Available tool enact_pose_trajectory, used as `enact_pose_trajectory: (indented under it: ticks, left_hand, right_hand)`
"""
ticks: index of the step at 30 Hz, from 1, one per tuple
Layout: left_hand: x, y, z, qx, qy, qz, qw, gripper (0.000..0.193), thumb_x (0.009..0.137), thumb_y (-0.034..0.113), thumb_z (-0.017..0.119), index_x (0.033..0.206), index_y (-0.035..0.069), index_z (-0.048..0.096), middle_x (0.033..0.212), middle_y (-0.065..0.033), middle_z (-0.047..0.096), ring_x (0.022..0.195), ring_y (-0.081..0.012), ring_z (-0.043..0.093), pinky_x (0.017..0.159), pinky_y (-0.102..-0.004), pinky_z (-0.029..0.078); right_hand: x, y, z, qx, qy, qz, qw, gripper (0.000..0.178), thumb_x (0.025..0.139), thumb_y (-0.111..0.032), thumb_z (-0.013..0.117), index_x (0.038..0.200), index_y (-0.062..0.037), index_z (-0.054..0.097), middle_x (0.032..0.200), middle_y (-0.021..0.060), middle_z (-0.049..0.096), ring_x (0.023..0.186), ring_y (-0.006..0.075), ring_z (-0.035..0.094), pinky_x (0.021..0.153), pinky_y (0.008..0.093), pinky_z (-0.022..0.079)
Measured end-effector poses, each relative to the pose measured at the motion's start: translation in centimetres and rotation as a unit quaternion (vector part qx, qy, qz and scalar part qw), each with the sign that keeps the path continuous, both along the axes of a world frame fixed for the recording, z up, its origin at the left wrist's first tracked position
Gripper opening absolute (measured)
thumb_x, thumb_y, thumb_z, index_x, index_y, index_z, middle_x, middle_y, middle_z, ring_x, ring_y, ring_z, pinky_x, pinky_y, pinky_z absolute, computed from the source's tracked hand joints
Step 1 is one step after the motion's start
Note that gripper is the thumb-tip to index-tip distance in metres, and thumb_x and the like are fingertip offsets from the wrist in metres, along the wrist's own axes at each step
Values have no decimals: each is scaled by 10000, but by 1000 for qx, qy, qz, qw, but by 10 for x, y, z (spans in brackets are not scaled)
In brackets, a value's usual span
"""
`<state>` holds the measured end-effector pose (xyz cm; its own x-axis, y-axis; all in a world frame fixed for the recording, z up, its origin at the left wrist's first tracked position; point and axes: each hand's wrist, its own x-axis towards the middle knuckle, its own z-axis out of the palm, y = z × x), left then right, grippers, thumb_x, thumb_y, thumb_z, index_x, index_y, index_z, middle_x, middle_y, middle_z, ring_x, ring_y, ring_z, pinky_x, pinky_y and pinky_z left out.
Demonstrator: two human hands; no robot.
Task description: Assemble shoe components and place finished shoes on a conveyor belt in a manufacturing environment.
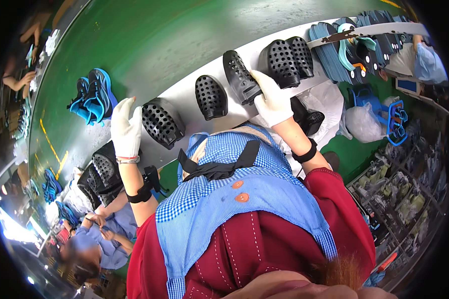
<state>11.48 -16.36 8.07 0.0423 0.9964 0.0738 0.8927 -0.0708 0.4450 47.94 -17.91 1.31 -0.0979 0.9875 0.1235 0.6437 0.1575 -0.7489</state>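
My right hand (272,99), in a white glove, grips the heel end of a black plastic shoe insert (238,70). Slots and holes run along that insert, and its toe points away from me. Also white-gloved, my left hand (126,127) holds nothing, its fingers stretched out and apart. Just right of it lies a black insert full of round holes (160,123). Between my hands rests another perforated insert (211,97). Two more perforated inserts (284,62) sit side by side beyond my right hand.
Blue and black sneakers (92,97) stand on the green surface at left. Stacked blue-grey shoe parts (332,55) fill the far right of the white ledge (184,82). More black inserts (105,167) lie below my left hand. Nearby are a co-worker (107,239) and a shoe rack (404,194).
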Motion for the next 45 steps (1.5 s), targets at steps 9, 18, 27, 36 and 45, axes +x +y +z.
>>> enact_pose_trajectory:
  ticks: [9, 18, 27, 36, 45]
  left_hand:
    - [17, 6, 18, 4, 15, 20, 1000, 299, 865, 112, 632, 1150, 23, 623, 1169, -165, 595, 1078, -292, 587, 944, -350, 454]
    - [31, 3, 19, 44, -5, -9, 999, 275, 834, 102, 644, 1098, 27, 634, 1107, -175, 622, 1044, -331, 589, 918, -371, 461]
    - [63, 4, 32, 52, -59, -34, 996, 250, 827, 73, 609, 1068, 11, 637, 1070, -168, 630, 1022, -325, 593, 895, -374, 468]
    - [97, -3, 24, -132, -191, -65, 971, 267, 859, 105, 599, 1111, 24, 635, 1046, -130, 630, 942, -253, 630, 843, -310, 485]
    - [96, -5, 11, -194, -75, -66, 976, 311, 860, 208, 593, 1104, 17, 625, 945, -187, 644, 886, -326, 636, 799, -364, 497]
  right_hand:
    - [6, -7, 36, -38, 46, -33, 998, 557, 741, -1, 475, 1293, -62, 525, 1203, 176, 595, 1128, 309, 578, 991, 345, 434]
    - [17, 8, 68, -31, 16, -75, 997, 511, 771, -11, 479, 1269, -84, 568, 1228, 128, 616, 1152, 226, 585, 1000, 297, 425]
    - [-3, 5, 45, -84, 12, -3, 996, 463, 813, -42, 488, 1268, -90, 557, 1200, 133, 624, 1120, 259, 600, 959, 318, 449]
    - [-27, 11, 44, -105, 52, 53, 992, 494, 727, 25, 482, 1212, -17, 566, 1123, 188, 638, 1068, 333, 608, 943, 372, 471]
    - [-66, 16, -7, 23, -103, 199, 974, 436, 728, -17, 526, 1155, -67, 597, 1164, 152, 614, 935, 322, 649, 904, 414, 477]
